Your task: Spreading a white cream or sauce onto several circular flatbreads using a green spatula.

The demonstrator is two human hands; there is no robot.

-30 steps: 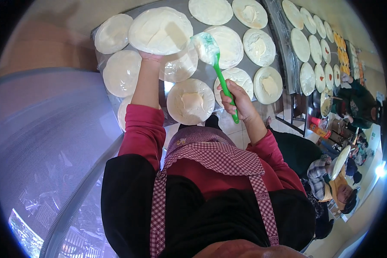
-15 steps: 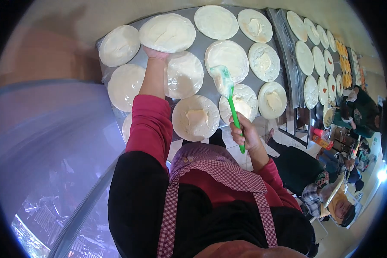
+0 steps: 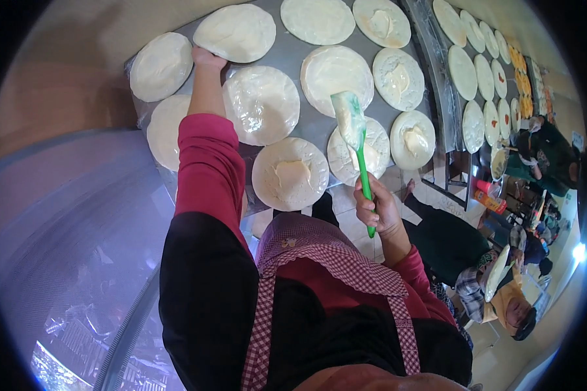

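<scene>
- Left hand (image 3: pixel 209 58), the nearer, touches the coated disc (image 3: pixel 235 31) at its 7 o'clock edge; fingers hidden, grip unclear.
- Disc lies toward 1 o'clock, over the desk (image 3: pixel 287 53), long axis roughly 9-to-3.
- Right hand (image 3: pixel 379 210) clasps the green spatula (image 3: pixel 363 171), blade toward 11 o'clock.

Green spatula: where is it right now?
In the head view, the green spatula is right of centre, its handle in the right hand and its smeared blade overlapping the lower right edge of a pale dough round.

Left fingers (image 3: pixel 216 60) hold a pale round (image 3: pixel 235 32) by its edge while right fingers (image 3: pixel 365 204) grip a green spatula (image 3: pixel 361 156).
</scene>
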